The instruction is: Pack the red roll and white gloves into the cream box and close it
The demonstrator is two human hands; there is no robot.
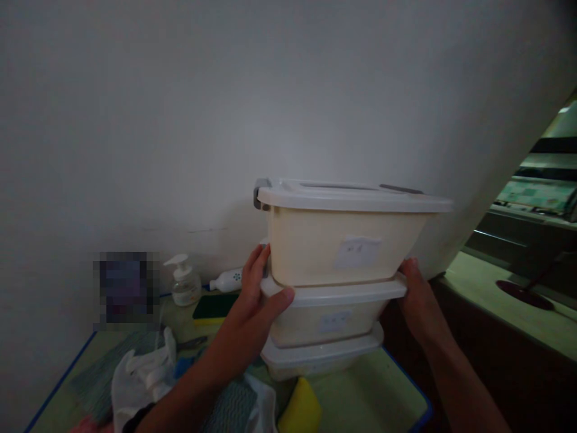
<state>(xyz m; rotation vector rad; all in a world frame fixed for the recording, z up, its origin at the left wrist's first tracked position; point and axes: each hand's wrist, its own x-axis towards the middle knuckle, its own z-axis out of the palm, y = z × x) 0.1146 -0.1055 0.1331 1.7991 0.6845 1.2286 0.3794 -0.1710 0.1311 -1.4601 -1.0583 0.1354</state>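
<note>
Three lidded plastic storage boxes stand stacked by the wall. The top box (306,246) is cream, with a white lid, a grey latch at its left end and a paper label. Below it, the middle box (293,328) has a similar label. The bottom box (315,364) shows only its lid and part of its side. My left hand (259,304) grips the left end of the middle box, thumb over its lid rim and fingers partly hidden behind. At the opposite end my right hand (421,300) holds the same box by its lid edge, fingertips partly hidden.
On the blue-edged table (374,385) are a pump bottle (184,285), a white bottle (228,280) on its side, a green-and-yellow sponge (214,308), a white plastic bag (137,376) and a yellow object (302,406). Behind is the wall (216,120); a counter (491,300) lies right.
</note>
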